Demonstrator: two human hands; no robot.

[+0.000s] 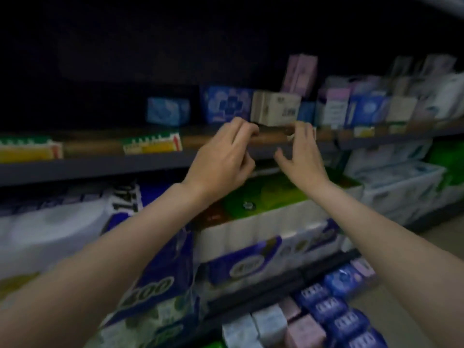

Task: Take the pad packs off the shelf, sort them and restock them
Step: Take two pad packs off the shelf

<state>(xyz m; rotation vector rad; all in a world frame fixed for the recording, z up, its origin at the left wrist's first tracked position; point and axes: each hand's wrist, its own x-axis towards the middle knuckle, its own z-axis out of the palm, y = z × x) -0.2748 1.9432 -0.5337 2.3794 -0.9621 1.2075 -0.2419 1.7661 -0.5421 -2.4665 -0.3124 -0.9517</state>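
Your two hands are raised side by side in front of the shelf (155,162), near each other but not touching, and neither one holds anything. Your left hand (221,156) has its fingers curled loosely, the fingertips up at the shelf's front edge just below a beige pad pack (275,109). Your right hand (302,151) is spread, fingers straight and pointing up, thumb stretched toward the left hand; its fingertips reach the shelf edge under the right corner of that same beige pack. Whether either hand touches the pack or the edge is too blurred to tell.

The beige pack stands on the shelf between your hands, tilted a little. Just left of it stands a dark blue pack with a flower print (227,104), and further left, apart from the others, a light blue pack (167,111). Behind the beige one a pale purple pack (300,72) rises taller. To the right the shelf is crowded with more white, blue and lilac packs (364,106) set close together.

Yellow and green price tags (153,144) sit along the shelf's front strip. Below the shelf lie big bundles of toilet rolls in blue-and-white wrap (155,277) and a bundle with a green top (271,194). At lower right, more blue and pink packs (334,315) lie in rows near the floor.
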